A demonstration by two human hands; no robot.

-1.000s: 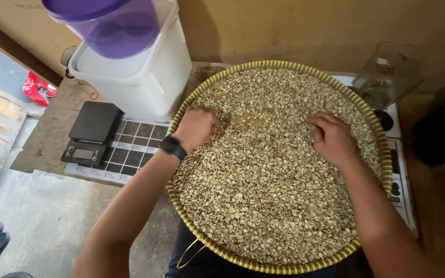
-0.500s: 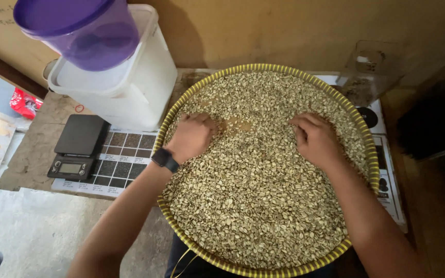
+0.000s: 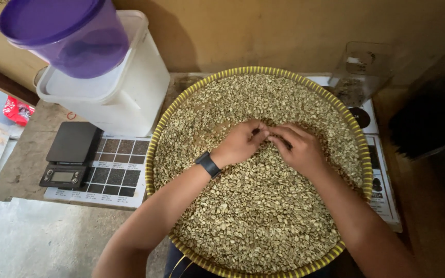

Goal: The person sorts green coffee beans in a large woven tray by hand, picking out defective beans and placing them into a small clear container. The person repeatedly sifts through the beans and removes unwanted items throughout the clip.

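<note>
Tray, round woven basket type w/ yellow rim, sits nearest the body; its near edge hangs past the counter front, over the lap. Filled almost rim to rim w/ pale green beans.

Left hand & right hand lie on the beans near tray centre, fingertips touching each other. Grip, both hands: fingers curled & pressed together, looks like pinching a bean or 2 between them; exact content too small to tell. Black watch on left wrist.

Risks, my judgement:
- Tray overhangs the counter; forearm weight on the near rim could tip it & dump beans on the floor.
- Beans heaped to the rim at the near and right sides; a wide sweep would push some over.
- Picked bean is tiny, easily dropped back into the heap & lost.

Left of tray: black scale on a checked chart sheet. Behind that, white tub w/ purple container perched tilted on top; a knock could topple it. Far right: clear plastic bin at the wall.
</note>
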